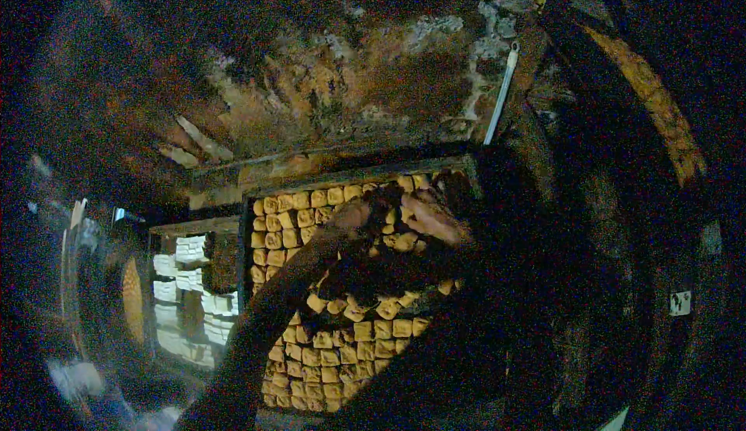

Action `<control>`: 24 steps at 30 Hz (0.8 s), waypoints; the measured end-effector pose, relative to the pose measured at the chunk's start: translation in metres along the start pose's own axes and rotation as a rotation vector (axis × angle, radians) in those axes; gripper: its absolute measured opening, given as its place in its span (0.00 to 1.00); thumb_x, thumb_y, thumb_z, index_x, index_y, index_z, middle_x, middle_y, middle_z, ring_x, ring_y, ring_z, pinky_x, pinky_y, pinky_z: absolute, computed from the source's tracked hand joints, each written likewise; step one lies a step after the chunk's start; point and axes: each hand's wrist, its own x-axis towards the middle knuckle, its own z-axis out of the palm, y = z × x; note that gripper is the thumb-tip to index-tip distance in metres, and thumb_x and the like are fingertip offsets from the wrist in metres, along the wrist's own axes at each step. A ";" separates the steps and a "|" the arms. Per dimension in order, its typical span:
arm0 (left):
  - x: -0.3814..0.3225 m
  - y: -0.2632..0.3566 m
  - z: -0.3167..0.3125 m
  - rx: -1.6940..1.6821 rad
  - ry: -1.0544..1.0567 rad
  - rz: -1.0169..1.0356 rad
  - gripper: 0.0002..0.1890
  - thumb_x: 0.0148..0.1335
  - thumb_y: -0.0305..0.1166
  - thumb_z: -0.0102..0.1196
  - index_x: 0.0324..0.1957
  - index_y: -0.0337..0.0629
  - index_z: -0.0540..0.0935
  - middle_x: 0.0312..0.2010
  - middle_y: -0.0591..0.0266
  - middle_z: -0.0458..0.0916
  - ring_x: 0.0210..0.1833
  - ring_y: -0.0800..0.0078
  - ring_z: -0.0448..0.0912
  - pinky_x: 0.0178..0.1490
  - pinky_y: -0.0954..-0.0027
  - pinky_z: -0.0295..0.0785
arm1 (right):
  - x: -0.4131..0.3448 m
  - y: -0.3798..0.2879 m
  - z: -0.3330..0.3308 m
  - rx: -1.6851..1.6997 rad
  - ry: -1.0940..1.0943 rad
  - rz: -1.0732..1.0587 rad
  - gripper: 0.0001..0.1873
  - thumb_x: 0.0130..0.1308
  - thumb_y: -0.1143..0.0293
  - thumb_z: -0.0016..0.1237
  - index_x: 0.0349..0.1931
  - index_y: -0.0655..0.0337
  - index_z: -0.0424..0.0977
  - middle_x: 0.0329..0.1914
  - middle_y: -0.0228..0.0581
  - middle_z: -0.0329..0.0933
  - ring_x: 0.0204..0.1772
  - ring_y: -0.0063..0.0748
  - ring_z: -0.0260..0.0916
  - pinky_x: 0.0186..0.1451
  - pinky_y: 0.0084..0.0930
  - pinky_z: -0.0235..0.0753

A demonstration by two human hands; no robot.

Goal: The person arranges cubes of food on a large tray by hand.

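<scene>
Rows of small, squarish golden-brown baked pieces, perhaps rusks or buns (pixel 320 358), fill a dark-edged tray or crate (pixel 349 170) before me. My left hand (pixel 352 212) reaches over the upper middle of the rows; its fingers are in shadow. To its right, my right hand (pixel 434 218) is low over the loose pieces (pixel 402 241) at the upper right. Whether either hand grips a piece cannot be made out. A dark area lies between my forearms, with several tilted pieces (pixel 354 310) along its lower side.
Left of the tray, stacks of white paper-like packets (pixel 191 248) lie in a wooden-edged compartment (pixel 198 223). A pale rod (pixel 500 102) leans against the stained, worn wall (pixel 349 93) behind. A small white plate, possibly a switch (pixel 680 303), is at the far right. The scene is very dark.
</scene>
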 end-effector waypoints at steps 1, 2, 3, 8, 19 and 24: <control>0.025 0.004 0.006 -0.003 0.000 0.056 0.26 0.70 0.37 0.48 0.68 0.42 0.72 0.59 0.48 0.79 0.55 0.55 0.81 0.57 0.60 0.79 | -0.013 0.009 -0.011 -0.045 0.013 0.042 0.18 0.71 0.54 0.52 0.57 0.46 0.77 0.69 0.26 0.73 0.77 0.45 0.59 0.81 0.50 0.50; 0.016 0.001 0.008 0.012 0.015 0.027 0.25 0.71 0.37 0.47 0.68 0.42 0.72 0.59 0.49 0.79 0.56 0.56 0.81 0.57 0.60 0.78 | -0.005 0.001 -0.008 -0.038 0.015 0.018 0.18 0.71 0.54 0.52 0.57 0.46 0.77 0.69 0.26 0.73 0.77 0.45 0.59 0.81 0.50 0.50; 0.006 -0.003 0.011 0.028 0.026 -0.009 0.25 0.72 0.37 0.46 0.68 0.42 0.72 0.60 0.49 0.79 0.56 0.57 0.81 0.57 0.61 0.78 | 0.002 -0.008 -0.004 -0.025 0.019 -0.010 0.18 0.71 0.54 0.52 0.57 0.46 0.77 0.69 0.26 0.73 0.77 0.45 0.59 0.81 0.50 0.50; 0.034 -0.010 0.031 0.053 0.083 0.017 0.24 0.76 0.38 0.40 0.68 0.40 0.72 0.62 0.51 0.79 0.59 0.60 0.80 0.59 0.63 0.78 | -0.012 -0.002 -0.017 -0.083 0.033 0.019 0.18 0.71 0.54 0.51 0.57 0.46 0.77 0.69 0.26 0.73 0.77 0.45 0.59 0.81 0.50 0.50; 0.044 -0.065 0.075 -0.040 0.227 -0.090 0.24 0.76 0.38 0.41 0.68 0.39 0.73 0.62 0.49 0.79 0.59 0.57 0.80 0.58 0.61 0.78 | -0.002 -0.023 -0.041 -0.159 0.124 -0.047 0.17 0.72 0.54 0.51 0.58 0.45 0.77 0.69 0.26 0.73 0.77 0.44 0.60 0.81 0.48 0.51; 0.005 -0.071 0.071 -0.530 0.221 -0.111 0.24 0.75 0.39 0.43 0.67 0.39 0.73 0.61 0.49 0.80 0.57 0.57 0.80 0.57 0.59 0.78 | 0.005 -0.049 -0.052 -0.211 0.161 -0.093 0.17 0.72 0.54 0.50 0.58 0.45 0.77 0.69 0.26 0.73 0.77 0.43 0.60 0.81 0.48 0.51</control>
